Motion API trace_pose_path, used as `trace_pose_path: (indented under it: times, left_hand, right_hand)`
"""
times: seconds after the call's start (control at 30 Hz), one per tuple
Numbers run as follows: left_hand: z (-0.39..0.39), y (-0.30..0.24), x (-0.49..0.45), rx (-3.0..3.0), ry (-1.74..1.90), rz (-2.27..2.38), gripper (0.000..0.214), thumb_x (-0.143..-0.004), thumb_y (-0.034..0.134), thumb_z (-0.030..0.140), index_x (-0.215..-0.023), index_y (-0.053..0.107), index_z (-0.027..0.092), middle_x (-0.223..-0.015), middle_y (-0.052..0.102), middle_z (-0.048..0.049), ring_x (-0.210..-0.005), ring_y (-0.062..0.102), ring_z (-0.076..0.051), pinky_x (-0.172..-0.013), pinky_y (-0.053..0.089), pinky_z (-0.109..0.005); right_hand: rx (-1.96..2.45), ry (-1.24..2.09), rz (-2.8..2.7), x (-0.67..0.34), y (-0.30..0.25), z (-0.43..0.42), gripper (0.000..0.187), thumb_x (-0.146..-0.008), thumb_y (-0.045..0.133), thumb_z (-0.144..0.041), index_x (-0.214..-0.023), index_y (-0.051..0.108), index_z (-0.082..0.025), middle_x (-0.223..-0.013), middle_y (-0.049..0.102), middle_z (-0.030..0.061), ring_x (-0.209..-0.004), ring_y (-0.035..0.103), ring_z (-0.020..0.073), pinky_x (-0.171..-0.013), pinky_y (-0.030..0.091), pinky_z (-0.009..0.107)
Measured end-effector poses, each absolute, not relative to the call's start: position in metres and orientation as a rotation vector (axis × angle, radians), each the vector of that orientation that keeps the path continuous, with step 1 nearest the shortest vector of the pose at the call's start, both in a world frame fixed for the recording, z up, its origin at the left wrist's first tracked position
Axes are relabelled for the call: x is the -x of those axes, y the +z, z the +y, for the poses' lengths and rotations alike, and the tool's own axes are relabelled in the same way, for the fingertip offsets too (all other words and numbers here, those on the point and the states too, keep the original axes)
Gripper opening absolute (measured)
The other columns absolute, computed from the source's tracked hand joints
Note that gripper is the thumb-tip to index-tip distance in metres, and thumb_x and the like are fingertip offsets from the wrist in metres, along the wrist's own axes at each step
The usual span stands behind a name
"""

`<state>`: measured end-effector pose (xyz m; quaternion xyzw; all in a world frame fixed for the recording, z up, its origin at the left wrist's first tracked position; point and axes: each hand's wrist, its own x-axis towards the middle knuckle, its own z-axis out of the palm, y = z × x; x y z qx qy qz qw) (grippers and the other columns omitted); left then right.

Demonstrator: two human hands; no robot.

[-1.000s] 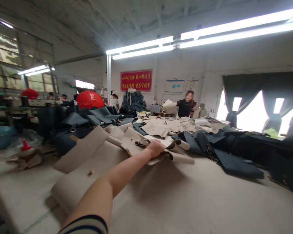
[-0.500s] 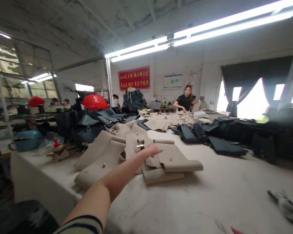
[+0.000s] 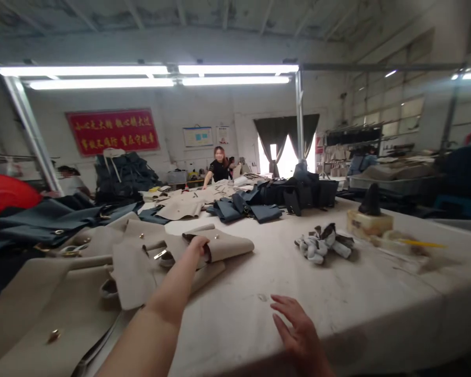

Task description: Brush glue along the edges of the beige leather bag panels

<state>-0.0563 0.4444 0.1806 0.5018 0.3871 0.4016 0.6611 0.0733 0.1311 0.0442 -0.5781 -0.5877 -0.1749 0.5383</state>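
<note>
My left hand (image 3: 199,245) reaches forward to a beige bag (image 3: 233,246) with a small gold stud, its fingers closed around the bag's edge and partly hidden by it. Other beige bag pieces (image 3: 131,272) with gold clasps and studs lie spread beside and under my left forearm. At the lower centre, over the near part of the table, my right hand (image 3: 296,330) hangs with fingers apart and nothing in it.
Crumpled grey-white gloves (image 3: 324,243) lie on the pale table (image 3: 255,283). Farther right stands a yellowish block (image 3: 369,225) with a dark object on top. Dark blue bags (image 3: 239,207) are heaped across the table, and a co-worker (image 3: 219,167) stands beyond.
My view has swung to the right. My left hand, earlier pointing over the bags, now grips one, whose flap is lifted. My right hand has risen into view.
</note>
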Motion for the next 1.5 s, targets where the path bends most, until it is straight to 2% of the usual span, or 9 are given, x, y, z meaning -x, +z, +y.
trace_pose_path:
  times: [0.1, 0.33, 0.5, 0.6, 0.77, 0.93, 1.17, 1.37, 1.5]
  left_hand:
    - [0.444, 0.220, 0.056, -1.170, 0.930, 0.825, 0.004, -0.079, 0.062, 0.006, -0.078, 0.063, 0.010, -0.053, 0.057, 0.0013, -0.046, 0.055, -0.012, -0.049, 0.046, -0.022]
    - [0.412, 0.315, 0.069, -1.328, 0.880, 0.302, 0.015, -0.067, 0.069, 0.002, -0.080, 0.068, 0.009, -0.070, 0.070, -0.0074, -0.057, 0.065, -0.016, -0.059, 0.055, -0.024]
    - [0.368, 0.309, 0.062, -1.301, 0.810, 0.049, 0.016, -0.072, 0.065, 0.003, -0.083, 0.069, 0.013, -0.069, 0.070, -0.0038, -0.059, 0.066, -0.014, -0.059, 0.055, -0.021]
    - [0.344, 0.287, 0.049, -1.270, 0.722, 0.015, 0.014, -0.070, 0.068, 0.004, -0.081, 0.068, 0.014, -0.067, 0.069, -0.0026, -0.056, 0.065, -0.013, -0.054, 0.053, -0.020]
    - [0.315, 0.261, 0.024, -1.303, 0.540, 0.019, 0.013, -0.068, 0.074, 0.009, -0.078, 0.066, 0.012, -0.068, 0.069, -0.0037, -0.056, 0.066, -0.016, -0.054, 0.054, -0.023]
    - [0.303, 0.257, 0.000, -1.345, 0.482, 0.035, 0.013, -0.069, 0.074, 0.010, -0.080, 0.066, 0.012, -0.069, 0.069, -0.0043, -0.063, 0.068, -0.019, -0.062, 0.055, -0.027]
    - [0.291, 0.265, -0.063, -1.304, 0.612, -0.124, 0.017, -0.068, 0.075, 0.014, -0.082, 0.065, 0.014, -0.073, 0.070, -0.0018, -0.061, 0.065, -0.015, -0.062, 0.053, -0.025]
    - [0.283, 0.219, -0.144, -1.169, 0.616, -0.022, 0.022, -0.066, 0.077, 0.016, -0.081, 0.061, 0.015, -0.067, 0.068, 0.0005, -0.056, 0.062, -0.013, -0.059, 0.050, -0.024]
    - [0.285, 0.174, -0.170, -1.131, 0.551, 0.040, 0.028, -0.064, 0.080, 0.018, -0.084, 0.062, 0.014, -0.067, 0.067, 0.0004, -0.055, 0.061, -0.012, -0.059, 0.050, -0.023]
  right_hand:
    - [1.333, -0.424, -1.340, -0.072, 0.043, 0.109, 0.019, -0.092, 0.054, -0.027, -0.101, 0.072, -0.024, -0.109, 0.071, 0.0066, -0.100, 0.067, 0.0204, -0.084, 0.059, 0.032]
    - [1.445, -0.382, -1.198, -0.100, 0.043, 0.073, 0.039, -0.092, 0.059, -0.032, -0.131, 0.057, -0.027, -0.135, 0.057, 0.0077, -0.114, 0.061, 0.0247, -0.084, 0.059, 0.031]
    - [1.522, -0.431, -1.127, -0.086, 0.048, 0.053, 0.082, -0.085, 0.065, -0.045, -0.153, 0.025, -0.023, -0.149, 0.040, 0.0147, -0.127, 0.049, 0.0334, -0.093, 0.055, 0.042]
    - [1.506, -0.426, -1.148, -0.073, 0.047, 0.041, 0.084, -0.087, 0.062, -0.045, -0.154, 0.019, -0.018, -0.150, 0.038, 0.0171, -0.128, 0.048, 0.0338, -0.095, 0.053, 0.043]
    - [1.481, -0.616, -1.263, -0.062, 0.036, 0.031, 0.035, -0.089, 0.061, -0.031, -0.124, 0.061, -0.029, -0.137, 0.055, 0.0074, -0.122, 0.055, 0.0275, -0.091, 0.055, 0.037]
    - [1.613, -0.722, -1.408, -0.057, 0.020, 0.035, 0.060, -0.084, 0.058, -0.034, -0.142, 0.047, -0.025, -0.140, 0.051, 0.0136, -0.129, 0.046, 0.0365, -0.091, 0.049, 0.050]
    - [1.537, -0.783, -1.433, -0.071, 0.029, 0.038, 0.073, -0.073, 0.047, -0.016, -0.145, 0.039, -0.016, -0.133, 0.058, 0.0151, -0.131, 0.045, 0.0333, -0.105, 0.034, 0.051]
    - [1.757, -0.827, -1.170, -0.116, 0.010, 0.032, 0.041, -0.080, 0.048, -0.012, -0.116, 0.066, -0.024, -0.110, 0.070, 0.0093, -0.109, 0.062, 0.0329, -0.097, 0.041, 0.055]
    - [1.873, -0.714, -1.158, -0.148, -0.009, 0.030, 0.041, -0.080, 0.042, -0.011, -0.104, 0.073, -0.024, -0.107, 0.071, 0.0101, -0.106, 0.064, 0.0324, -0.090, 0.049, 0.057]
